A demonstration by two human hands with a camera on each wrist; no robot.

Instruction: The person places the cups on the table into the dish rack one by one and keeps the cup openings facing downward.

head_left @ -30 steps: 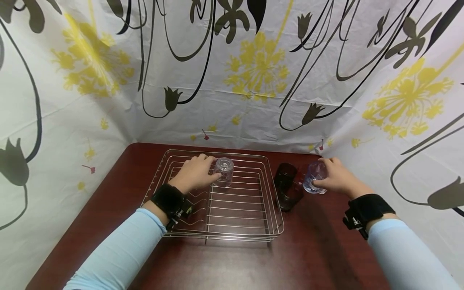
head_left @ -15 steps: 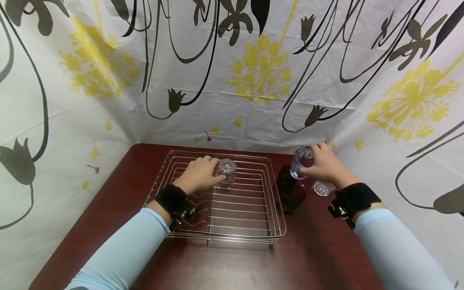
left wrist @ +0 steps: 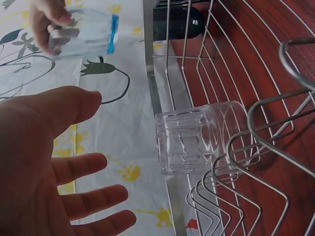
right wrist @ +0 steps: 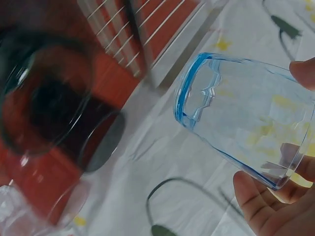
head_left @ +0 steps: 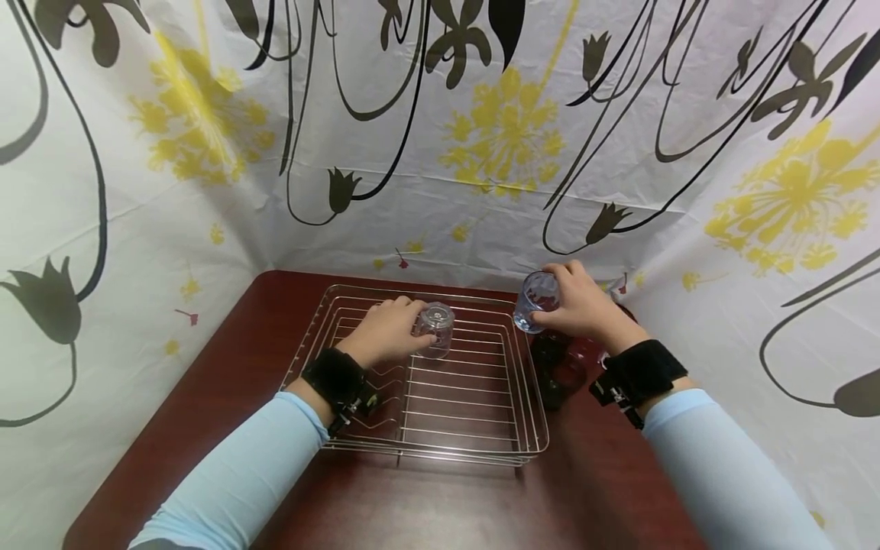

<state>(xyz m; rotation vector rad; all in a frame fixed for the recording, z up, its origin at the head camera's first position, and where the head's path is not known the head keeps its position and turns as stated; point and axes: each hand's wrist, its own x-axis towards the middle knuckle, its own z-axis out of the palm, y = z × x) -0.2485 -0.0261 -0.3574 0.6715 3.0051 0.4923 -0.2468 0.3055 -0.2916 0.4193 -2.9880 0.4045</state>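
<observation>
My right hand (head_left: 583, 303) holds a clear, blue-tinted drinking glass (head_left: 535, 302) in the air, over the back right corner of a wire dish rack (head_left: 457, 405). In the right wrist view its thumb and fingers grip the end away from the thick blue edge (right wrist: 184, 96). Inside the rack a clear glass (head_left: 435, 330) stands upside down on the wires. Beside it is my left hand (head_left: 388, 328). The left wrist view shows that hand's fingers (left wrist: 93, 201) spread, with a gap between them and the clear glass (left wrist: 192, 140).
Dark drinking glasses (head_left: 548, 370) and a reddish glass (head_left: 580, 359) stand right of the rack, partly behind my right arm. A clear object (right wrist: 17, 214) shows at the right wrist view's edge. The red-brown table (head_left: 447, 504) meets a patterned cloth (head_left: 412, 229) behind.
My right hand has carried the blue-tinted glass leftward, from right of the dark glasses to the rack's back right corner. My left hand stays beside the clear glass.
</observation>
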